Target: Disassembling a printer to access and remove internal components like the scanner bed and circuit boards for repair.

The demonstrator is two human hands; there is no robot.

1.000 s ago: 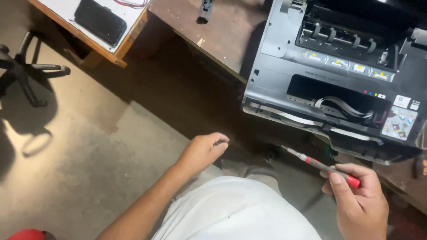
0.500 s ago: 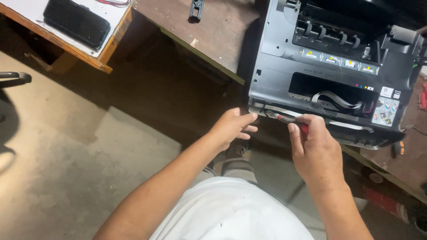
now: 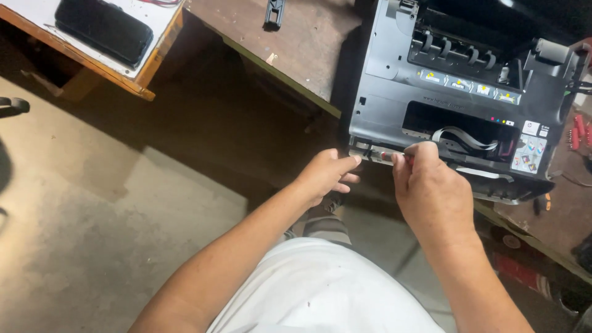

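The right hand [image 3: 433,194] is closed around a slim red-handled screwdriver [image 3: 394,156], fingers curled over the handle so that only a short red and silvery stretch shows at about nine o'clock of the knuckles; the tool lies nearly level and its tip meets the lower front edge of the opened grey plastic printer [image 3: 394,102], though the exact point of contact is too small to make out; the left hand [image 3: 325,176] sits just beside it at nine o'clock, fingers loosely bent with their tips at the same front edge near the printer's bottom left corner, holding nothing that can be seen; the printer stands at twelve to one o'clock of both hands, its cover off, a row of dark rollers across the top and a flat grey ribbon cable [image 3: 464,137] looped in the dark opening just above the right hand; it rests on a worn brown wooden workbench [image 3: 308,49], where a small black plastic part [image 3: 274,12] lies at eleven o'clock; farther out at ten o'clock a black rectangular device [image 3: 103,29] lies on a white-topped wooden table [image 3: 148,68]; small red pieces [image 3: 578,128] lie at three o'clock of the printer.
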